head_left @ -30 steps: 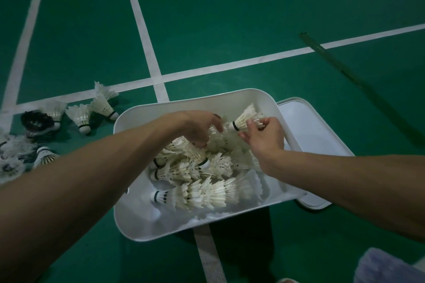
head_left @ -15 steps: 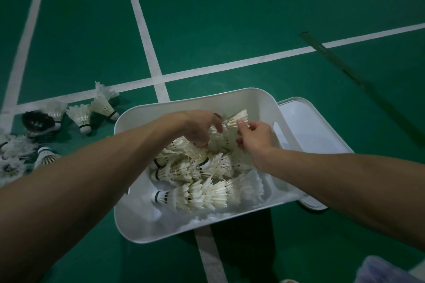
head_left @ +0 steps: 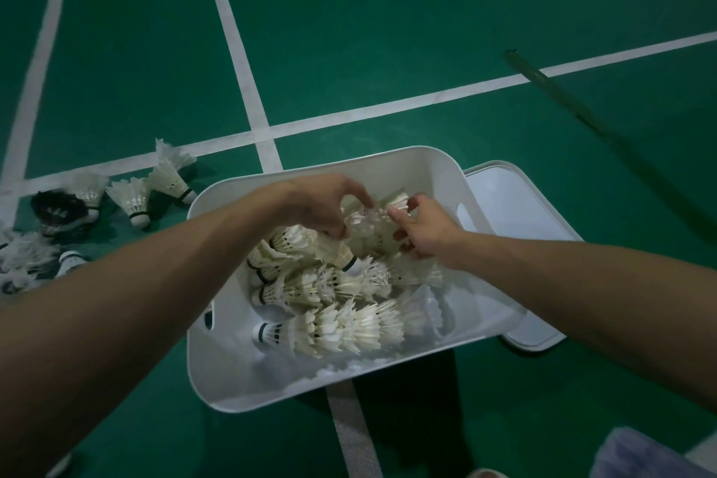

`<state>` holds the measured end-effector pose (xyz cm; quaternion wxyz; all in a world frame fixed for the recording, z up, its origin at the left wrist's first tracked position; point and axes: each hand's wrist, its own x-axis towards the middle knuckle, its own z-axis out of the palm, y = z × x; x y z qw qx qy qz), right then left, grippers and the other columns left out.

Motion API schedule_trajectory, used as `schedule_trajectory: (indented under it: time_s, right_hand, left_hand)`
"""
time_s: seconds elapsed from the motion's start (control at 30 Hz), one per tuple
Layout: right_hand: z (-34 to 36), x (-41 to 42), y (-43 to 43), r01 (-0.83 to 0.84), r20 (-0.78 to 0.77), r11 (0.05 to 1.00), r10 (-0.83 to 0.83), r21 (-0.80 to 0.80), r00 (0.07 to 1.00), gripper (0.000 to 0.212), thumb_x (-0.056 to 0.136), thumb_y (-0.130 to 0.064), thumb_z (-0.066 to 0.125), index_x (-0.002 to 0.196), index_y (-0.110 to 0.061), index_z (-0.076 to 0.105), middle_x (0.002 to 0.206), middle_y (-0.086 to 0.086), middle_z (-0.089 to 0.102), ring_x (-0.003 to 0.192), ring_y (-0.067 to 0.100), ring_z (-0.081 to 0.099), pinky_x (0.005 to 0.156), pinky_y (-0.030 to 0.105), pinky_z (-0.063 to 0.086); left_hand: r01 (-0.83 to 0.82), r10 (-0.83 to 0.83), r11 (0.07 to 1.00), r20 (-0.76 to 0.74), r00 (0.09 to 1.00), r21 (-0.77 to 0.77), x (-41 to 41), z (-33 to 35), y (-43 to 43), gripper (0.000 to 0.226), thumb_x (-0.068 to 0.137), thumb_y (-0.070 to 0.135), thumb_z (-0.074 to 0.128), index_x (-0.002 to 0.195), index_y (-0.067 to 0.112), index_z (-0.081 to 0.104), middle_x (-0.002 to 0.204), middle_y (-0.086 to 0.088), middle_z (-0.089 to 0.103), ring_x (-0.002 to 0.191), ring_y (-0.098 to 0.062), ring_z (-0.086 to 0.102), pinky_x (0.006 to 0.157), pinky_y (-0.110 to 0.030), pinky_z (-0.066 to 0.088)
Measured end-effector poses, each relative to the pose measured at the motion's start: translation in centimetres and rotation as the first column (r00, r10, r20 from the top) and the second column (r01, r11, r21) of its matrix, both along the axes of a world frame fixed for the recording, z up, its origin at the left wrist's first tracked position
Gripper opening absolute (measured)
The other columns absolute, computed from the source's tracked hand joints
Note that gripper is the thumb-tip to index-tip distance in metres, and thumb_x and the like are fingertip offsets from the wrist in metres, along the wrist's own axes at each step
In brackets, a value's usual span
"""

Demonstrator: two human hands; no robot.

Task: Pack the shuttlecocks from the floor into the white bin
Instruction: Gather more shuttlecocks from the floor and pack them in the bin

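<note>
Shuttlecock [head_left: 395, 203] shifted left toward left hand [head_left: 322, 206]; right hand [head_left: 425, 235] fingers pinch it, left grip stack [head_left: 364, 226]

Under the fingers [head_left: 351, 188]: shuttlecocks [head_left: 329, 330] packed tight.
Beyond the fingers: the far wall of the bin [head_left: 388, 167], close.
Nearer than the fingers: bare bin floor at the corner, open from above.

Single view. One wide-angle camera, worn on the head, faces forward and steeply down at arm's length. Both forearms enter from the lower frame corners and converge just above frame centre at the left hand [head_left: 326, 206] and the right hand [head_left: 425, 231]. The white plastic bin [head_left: 217, 361] of white feather shuttlecocks [head_left: 341, 326] lies directly below the hands. The green court floor [head_left: 388, 31] fills the frame beyond the hands.
</note>
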<state>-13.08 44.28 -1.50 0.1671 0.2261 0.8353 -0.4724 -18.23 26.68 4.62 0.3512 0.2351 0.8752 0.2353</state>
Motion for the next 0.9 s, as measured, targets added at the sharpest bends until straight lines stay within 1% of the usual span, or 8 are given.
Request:
schedule_trajectory:
  time_s: [0.1,0.23,0.4,0.5,0.63,0.73,0.8,0.9]
  right_hand:
    - [0.9,0.1,0.6,-0.010,0.000,0.999,0.010,0.052,1.000,0.036,0.091,-0.038,0.062,0.105,-0.014,0.040,0.096,0.017,0.064,0.059,0.023,0.062,0.048,0.030,0.053]
    - [1.3,0.8,1.1,-0.015,0.034,1.000,0.015,0.023,0.999,0.040,0.089,-0.028,0.066,0.110,-0.016,0.035,0.101,0.018,0.058,0.061,0.022,0.060,0.048,0.026,0.052]
    - [2.1,2.1,1.6,-0.013,0.045,0.999,0.012,0.036,0.999,0.039,0.092,-0.022,0.063,0.115,-0.017,0.032,0.091,0.006,0.053,0.062,0.021,0.058,0.067,0.036,0.059]
    - [3.2,3.5,1.3,-0.064,-0.062,0.967,0.081,0.247,0.995,0.036,0.090,-0.031,0.065,0.109,-0.021,0.036,0.100,0.003,0.056,0.079,0.024,0.066,0.073,0.044,0.059]
    - [5.6,5.0,-0.3,-0.218,-0.239,0.947,0.275,0.237,0.931,0.045,0.081,-0.027,0.075,0.111,-0.025,0.041,0.108,-0.008,0.054,0.088,0.008,0.055,0.066,0.017,0.041]
    - [6.4,4.8,-1.4,-0.371,-0.256,0.885,0.442,0.282,0.860,0.060,0.073,-0.029,0.083,0.116,-0.028,0.041,0.116,-0.007,0.057,0.094,0.012,0.057,0.078,0.026,0.046]
    - [6.5,4.2,-1.5,-0.370,-0.254,0.864,0.464,0.343,0.849,0.065,0.073,-0.026,0.083,0.122,-0.027,0.040,0.115,-0.001,0.063,0.091,0.019,0.061,0.081,0.038,0.052]
    - [6.2,3.8,-0.9,-0.372,-0.205,0.826,0.487,0.424,0.849,0.070,0.075,-0.026,0.082,0.128,-0.030,0.036,0.111,0.002,0.068,0.085,0.024,0.064,0.078,0.042,0.054]
  left_hand:
    - [-0.091,0.079,0.991,0.115,0.990,0.102,-0.1,0.6,-0.7,0.064,0.079,-0.010,0.064,0.134,0.021,0.051,0.148,0.001,0.035,0.099,-0.016,0.059,0.074,-0.021,0.053]
    - [-0.140,0.114,0.977,0.162,0.980,0.160,-0.2,0.7,-1.0,0.066,0.077,-0.014,0.063,0.133,0.018,0.051,0.145,0.001,0.042,0.099,-0.013,0.060,0.064,-0.014,0.051]
    - [-0.225,0.170,0.943,0.225,0.959,0.246,0.1,1.2,-0.6,0.058,0.079,-0.013,0.062,0.130,0.015,0.052,0.137,-0.004,0.048,0.104,-0.018,0.058,0.074,-0.022,0.054]
    - [-0.262,0.199,0.924,0.236,0.951,0.277,0.3,1.3,-0.2,0.055,0.079,-0.013,0.062,0.127,0.012,0.053,0.132,-0.006,0.050,0.106,-0.022,0.059,0.083,-0.028,0.054]
    - [-0.326,0.254,0.887,0.246,0.936,0.328,0.7,1.2,0.8,0.053,0.078,-0.016,0.061,0.123,0.010,0.054,0.126,-0.007,0.053,0.101,-0.019,0.060,0.072,-0.022,0.055]
    - [-0.391,0.288,0.834,0.296,0.911,0.389,1.1,1.2,1.8,0.051,0.076,-0.015,0.064,0.121,0.008,0.055,0.123,-0.008,0.055,0.102,-0.024,0.061,0.078,-0.028,0.056]
    - [-0.461,0.311,0.776,0.373,0.874,0.432,1.5,1.3,2.6,0.048,0.076,-0.018,0.062,0.118,0.005,0.056,0.117,-0.009,0.057,0.098,-0.025,0.063,0.075,-0.030,0.058]
    - [-0.471,0.317,0.753,0.373,0.872,0.460,1.8,0.9,3.2,0.039,0.080,-0.015,0.062,0.114,0.004,0.057,0.114,-0.008,0.057,0.092,-0.023,0.064,0.071,-0.029,0.059]
